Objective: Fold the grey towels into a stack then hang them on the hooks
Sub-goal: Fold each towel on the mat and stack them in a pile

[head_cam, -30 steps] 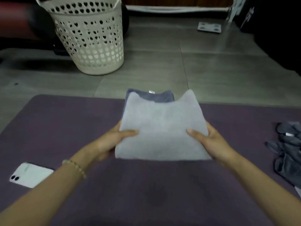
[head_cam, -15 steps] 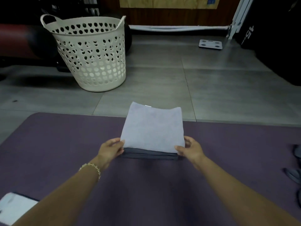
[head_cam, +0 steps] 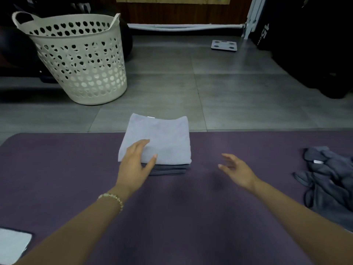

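Towel stack [head_cam: 168, 138], one, lies under flat left hand [head_cam: 136, 163]; right hand [head_cam: 236, 169] hovers spread.

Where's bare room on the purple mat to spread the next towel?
Widest bare patch: the mat left of the folded stack, down to the phone. Another lies nearer you than the stack, between the left hand and right hand. A narrower strip separates the right hand from the unfolded towels, which crowd the right edge.

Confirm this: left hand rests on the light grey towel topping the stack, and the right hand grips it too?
No. The head view shows the right hand open, off the light grey towel. The left hand does rest on it, atop the stack.
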A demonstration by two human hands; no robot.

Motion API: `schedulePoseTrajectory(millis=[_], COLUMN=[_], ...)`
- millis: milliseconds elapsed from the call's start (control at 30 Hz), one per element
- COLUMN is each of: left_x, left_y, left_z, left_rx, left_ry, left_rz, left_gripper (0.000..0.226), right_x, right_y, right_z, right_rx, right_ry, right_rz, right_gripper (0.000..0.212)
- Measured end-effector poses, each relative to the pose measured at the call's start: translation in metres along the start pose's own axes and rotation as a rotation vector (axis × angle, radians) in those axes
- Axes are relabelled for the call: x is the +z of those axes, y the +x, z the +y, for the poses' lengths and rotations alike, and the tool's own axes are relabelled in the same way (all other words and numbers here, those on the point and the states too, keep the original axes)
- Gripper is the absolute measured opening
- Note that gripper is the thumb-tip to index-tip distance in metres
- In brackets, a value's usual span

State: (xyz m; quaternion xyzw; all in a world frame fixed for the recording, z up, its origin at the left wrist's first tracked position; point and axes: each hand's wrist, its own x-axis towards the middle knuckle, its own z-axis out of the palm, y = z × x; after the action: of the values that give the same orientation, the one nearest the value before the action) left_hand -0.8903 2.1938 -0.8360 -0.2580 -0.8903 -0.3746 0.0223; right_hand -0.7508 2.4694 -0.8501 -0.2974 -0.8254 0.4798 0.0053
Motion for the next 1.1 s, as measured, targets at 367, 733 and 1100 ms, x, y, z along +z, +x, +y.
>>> schedulePoseTrajectory(millis=[367, 733, 1100], left_x=[0.159, 0.303, 0.345], left_y=[-0.032, -0.087, -0.098], left_z=[0.158, 0.235, 0.225], left_rx=[0.151, 0.161, 0.148], left_ry=[0.165, 0.114, 0.318], left_rz=[-0.657, -0.857, -1.032], left_gripper=[0.07, 0.063, 0.067], right_x=[-0.21, -0.265, -0.292], right_y=[-0.119, -0.157, -0.115], right_z=[0.131, 0.245, 0.333], right_rx=[0.277, 0.429, 0.451], right_ry=[-0.436, -0.232, 0.432], right_rz=[0.113, 0.39, 0.711], right_gripper=[0.057, 0.075, 0.135])
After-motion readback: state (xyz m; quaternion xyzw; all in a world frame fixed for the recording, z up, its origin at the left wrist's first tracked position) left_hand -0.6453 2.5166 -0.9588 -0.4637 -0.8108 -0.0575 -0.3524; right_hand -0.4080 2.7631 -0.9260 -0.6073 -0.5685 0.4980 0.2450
